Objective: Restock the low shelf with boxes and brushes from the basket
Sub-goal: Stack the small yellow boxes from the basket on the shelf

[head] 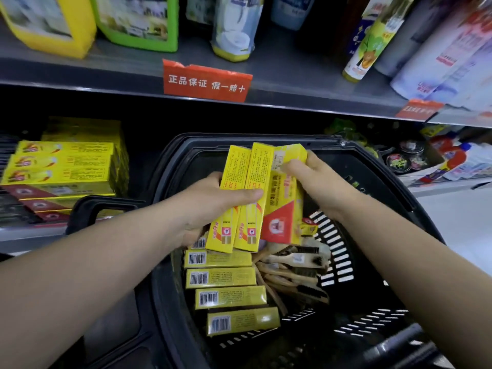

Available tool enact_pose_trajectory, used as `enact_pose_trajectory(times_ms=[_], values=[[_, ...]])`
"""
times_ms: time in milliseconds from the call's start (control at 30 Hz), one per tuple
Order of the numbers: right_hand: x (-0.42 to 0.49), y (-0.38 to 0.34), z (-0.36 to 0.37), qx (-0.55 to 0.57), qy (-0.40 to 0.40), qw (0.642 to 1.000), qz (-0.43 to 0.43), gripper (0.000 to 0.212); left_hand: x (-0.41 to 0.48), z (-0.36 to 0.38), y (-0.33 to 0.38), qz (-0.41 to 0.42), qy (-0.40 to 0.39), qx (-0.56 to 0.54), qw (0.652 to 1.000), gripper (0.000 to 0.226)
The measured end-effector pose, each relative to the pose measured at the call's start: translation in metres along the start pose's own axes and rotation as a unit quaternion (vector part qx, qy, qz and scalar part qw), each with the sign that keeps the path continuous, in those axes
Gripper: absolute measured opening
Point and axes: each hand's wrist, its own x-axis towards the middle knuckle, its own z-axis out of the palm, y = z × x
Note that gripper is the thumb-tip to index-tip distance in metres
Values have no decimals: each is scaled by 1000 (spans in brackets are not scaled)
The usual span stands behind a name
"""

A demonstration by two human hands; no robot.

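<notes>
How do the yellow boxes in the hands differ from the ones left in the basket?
The held boxes stand roughly on end, gripped as a bunch by the left hand and right hand; the basket boxes lie flat in a row, untouched. The held boxes show text and red logo faces; the basket boxes show barcode faces. Both sets are long, yellow, and look like the same product, over the black basket.

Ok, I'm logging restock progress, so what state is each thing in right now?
left hand: gripping two yellow boxes
right hand: gripping more of the bunch
black basket: partly full
boxes in basket: lying flat, barcodes up
brushes: piled in basket
shelf stack: stacked flat on low shelf
</notes>
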Motion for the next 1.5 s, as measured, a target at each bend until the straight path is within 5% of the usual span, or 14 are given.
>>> enact_pose_trajectory(times_ms=[167,333,567,667,800,1067,1233,1400,1500], values=[[-30,-46,19,36,-88,993,64,48,-29,-28,12,3,-48,-2,999,71],[-41,-87,61,57,-167,984,24,68,-62,-79,9,-8,-45,2,999,50],[-17,-121,124,-5,-187,982,-35,58,-77,-172,-3,-60,77,-14,995,36],[-1,-131,152,-12,-227,973,-42,36,-88,-209,-7,-67,127,-20,989,42],[21,-142,189,-3,-250,967,-39,39,-100,-254,-13,-50,228,18,972,61],[81,-141,254,49,-118,990,60,20,-100,-294,-27,-37,380,-63,922,68],[124,-125,284,61,-1,994,90,24,-86,-293,-34,-71,384,-40,920,94],[157,-111,301,15,-1,995,98,50,-75,-291,-35,-77,374,-33,924,95],[171,-100,308,-40,-77,988,129,33,-71,-292,-37,-79,371,-40,924,95]])
